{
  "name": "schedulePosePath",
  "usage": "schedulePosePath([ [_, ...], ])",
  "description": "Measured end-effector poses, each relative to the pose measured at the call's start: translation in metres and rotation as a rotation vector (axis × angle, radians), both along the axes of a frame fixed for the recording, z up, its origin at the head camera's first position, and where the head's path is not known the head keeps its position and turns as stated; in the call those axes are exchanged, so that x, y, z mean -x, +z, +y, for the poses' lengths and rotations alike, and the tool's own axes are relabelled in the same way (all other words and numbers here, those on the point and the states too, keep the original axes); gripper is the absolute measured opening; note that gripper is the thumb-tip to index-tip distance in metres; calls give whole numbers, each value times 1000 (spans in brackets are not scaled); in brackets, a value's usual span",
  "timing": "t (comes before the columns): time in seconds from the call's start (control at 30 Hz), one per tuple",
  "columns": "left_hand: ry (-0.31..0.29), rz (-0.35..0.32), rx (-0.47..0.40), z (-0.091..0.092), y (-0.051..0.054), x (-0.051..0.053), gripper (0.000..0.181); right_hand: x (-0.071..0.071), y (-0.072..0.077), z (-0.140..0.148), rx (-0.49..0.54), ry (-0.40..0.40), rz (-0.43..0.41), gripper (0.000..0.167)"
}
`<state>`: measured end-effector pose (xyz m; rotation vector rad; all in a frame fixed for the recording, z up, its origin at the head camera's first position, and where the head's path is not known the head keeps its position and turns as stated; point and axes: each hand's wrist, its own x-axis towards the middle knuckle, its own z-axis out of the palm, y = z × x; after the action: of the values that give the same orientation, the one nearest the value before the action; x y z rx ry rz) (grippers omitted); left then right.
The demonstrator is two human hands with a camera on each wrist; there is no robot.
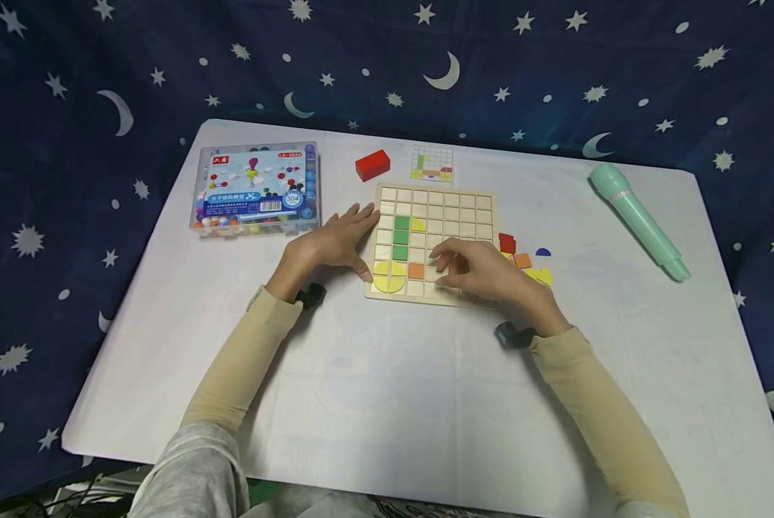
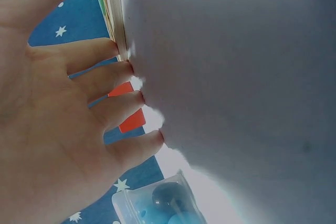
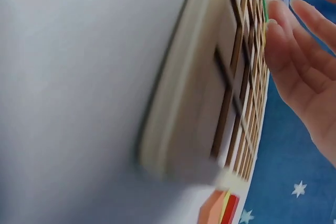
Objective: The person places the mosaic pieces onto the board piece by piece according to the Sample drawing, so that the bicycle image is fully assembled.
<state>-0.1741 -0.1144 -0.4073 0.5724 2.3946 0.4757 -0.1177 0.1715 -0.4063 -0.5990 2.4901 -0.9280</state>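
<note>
A wooden grid board [image 1: 461, 193] lies on the table. My left hand [image 1: 338, 241] rests at its left edge with fingers spread, the thumb near the lower-left corner; the left wrist view shows the same hand [image 2: 68, 114] with straight fingers. Over the board's lower right hovers my right hand [image 1: 477, 267], fingers bent and thumb apart, with no piece visible between them. Its fingers [image 3: 278, 45] appear above the grid in the right wrist view. In the board's cells sit green squares [image 1: 401, 237], a yellow quarter piece [image 1: 418, 225], yellow pieces forming a circle [image 1: 388, 277] and an orange square [image 1: 416, 270].
Right of the board lie loose red pieces [image 1: 506, 243], an orange piece [image 1: 522, 260], yellow pieces [image 1: 543, 276] and a blue half-circle [image 1: 543, 252]. Behind stand a red block [image 1: 372, 165] and a pattern card [image 1: 432, 163]. A plastic case [image 1: 255, 188] is left, a mint-green microphone-shaped object [image 1: 639, 221] right.
</note>
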Motion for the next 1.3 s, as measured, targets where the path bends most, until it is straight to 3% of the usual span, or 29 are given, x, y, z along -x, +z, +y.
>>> schedulePosePath([
  [0.2,6,4,2,0,0,-1,127,-4,-2,21,48,-55,-47,44],
  [0.4,4,0,-3,0,-1,0,126,-10,-1,44,15,-148,-92,42],
  [0.67,6,-6,-11,1,0,1,126,-19,-2,74,-10,-215,-26,35],
  [0.87,6,-3,-8,1,1,1,126,-22,-1,92,-64,-251,-27,32],
  [1.3,11,-15,-11,0,0,0,127,-13,-6,103,-121,-300,0,32],
])
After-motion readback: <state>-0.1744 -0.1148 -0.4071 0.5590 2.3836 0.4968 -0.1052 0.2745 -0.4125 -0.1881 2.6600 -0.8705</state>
